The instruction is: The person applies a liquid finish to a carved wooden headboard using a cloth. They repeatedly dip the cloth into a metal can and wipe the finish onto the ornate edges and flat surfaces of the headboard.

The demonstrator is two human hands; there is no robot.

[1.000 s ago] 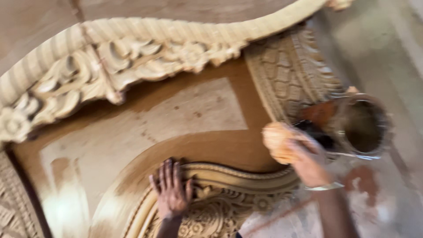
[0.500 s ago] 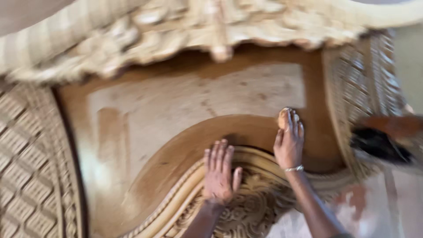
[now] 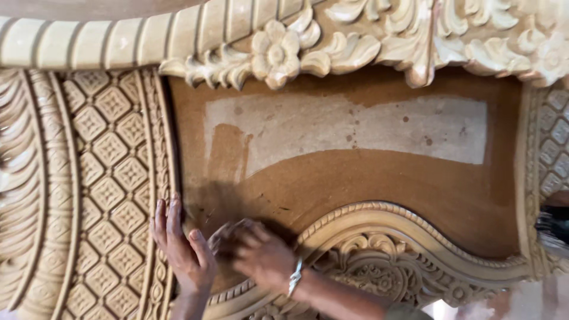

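Both hands have slid over to the lower left corner of the flat brown panel (image 3: 367, 184) since half a second ago. Right hand (image 3: 258, 255) is curled tight around a small pad (image 3: 222, 237), mostly hidden, so can't tell which way it points. Left hand (image 3: 181, 249) lies flat, fingers spread, pointing up along the diamond-carved border (image 3: 109, 195). Pale unstained patch (image 3: 355, 127) sits above, under the floral carving (image 3: 275, 50).

You have no packages or labels in view. No signs, no screens either. Only carved, stained wood fills the frame.
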